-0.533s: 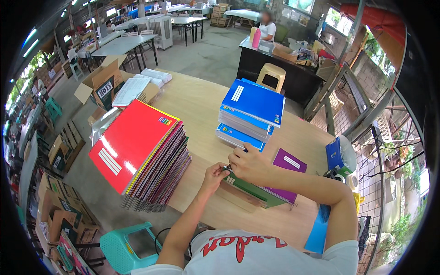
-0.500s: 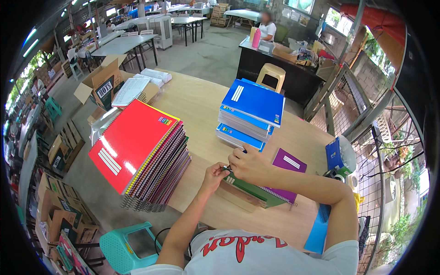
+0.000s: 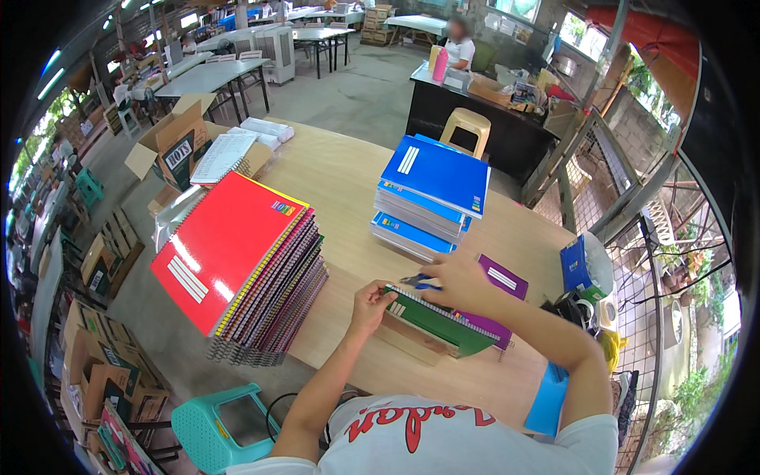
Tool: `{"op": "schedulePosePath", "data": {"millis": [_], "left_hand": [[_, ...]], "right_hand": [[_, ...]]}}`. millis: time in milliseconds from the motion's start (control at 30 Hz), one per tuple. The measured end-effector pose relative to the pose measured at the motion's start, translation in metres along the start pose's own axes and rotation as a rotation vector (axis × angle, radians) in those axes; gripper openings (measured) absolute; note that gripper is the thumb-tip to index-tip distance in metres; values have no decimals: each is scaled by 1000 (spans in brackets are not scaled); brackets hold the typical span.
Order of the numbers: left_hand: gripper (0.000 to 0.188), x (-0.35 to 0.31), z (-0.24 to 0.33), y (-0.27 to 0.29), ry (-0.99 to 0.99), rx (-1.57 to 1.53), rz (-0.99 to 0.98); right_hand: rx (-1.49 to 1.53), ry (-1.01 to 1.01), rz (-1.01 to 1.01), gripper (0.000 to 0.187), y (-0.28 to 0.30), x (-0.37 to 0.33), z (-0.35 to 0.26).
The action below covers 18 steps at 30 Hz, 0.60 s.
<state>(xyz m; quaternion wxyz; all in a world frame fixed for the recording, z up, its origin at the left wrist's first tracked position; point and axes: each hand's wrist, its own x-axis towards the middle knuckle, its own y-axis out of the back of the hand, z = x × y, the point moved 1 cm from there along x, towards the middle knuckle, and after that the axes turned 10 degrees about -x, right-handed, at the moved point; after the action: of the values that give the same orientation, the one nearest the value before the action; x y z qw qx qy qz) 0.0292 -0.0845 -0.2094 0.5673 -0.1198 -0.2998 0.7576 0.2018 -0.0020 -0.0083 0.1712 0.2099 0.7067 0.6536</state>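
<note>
A pale wooden table (image 3: 340, 178) stands on a grey concrete floor (image 3: 348, 95) in an open-sided workroom, with a black desk (image 3: 475, 127) beyond it, a person in a white shirt (image 3: 460, 54) behind that desk, and a beige plastic stool (image 3: 467, 123) before it. A teal plastic stool (image 3: 210, 431) is at the near left. A tall stack of spiral notebooks (image 3: 229, 245), red cover on top, occupies the table's left; a stack of blue books (image 3: 435, 174) sits farther back. An open cardboard box (image 3: 180, 138), its inside hidden, is past the far left corner, and a shallow carton (image 3: 488, 91) on the desk is beside assorted items. Near the table's front, a green spiral notebook (image 3: 439, 321) is raised on edge, coil upward, with a purple notebook (image 3: 503, 279) behind it. The left hand (image 3: 368, 309) pinches the coil's left end between thumb and fingers. The right hand (image 3: 455, 281), forearm reaching across from the right, is curled around blue-handled pliers (image 3: 428, 285) just above the coil; whether their tips touch the wire cannot be told.
</note>
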Motion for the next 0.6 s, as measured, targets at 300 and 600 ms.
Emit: {"op": "schedulePosePath", "data": {"millis": [300, 600], "left_hand": [[45, -30, 65, -112, -676, 1347, -534], [27, 5, 208, -154, -926, 1285, -234]], "right_hand": [[-133, -1268, 441, 44, -180, -287, 128], [-417, -1235, 506, 55, -210, -305, 90]]}}
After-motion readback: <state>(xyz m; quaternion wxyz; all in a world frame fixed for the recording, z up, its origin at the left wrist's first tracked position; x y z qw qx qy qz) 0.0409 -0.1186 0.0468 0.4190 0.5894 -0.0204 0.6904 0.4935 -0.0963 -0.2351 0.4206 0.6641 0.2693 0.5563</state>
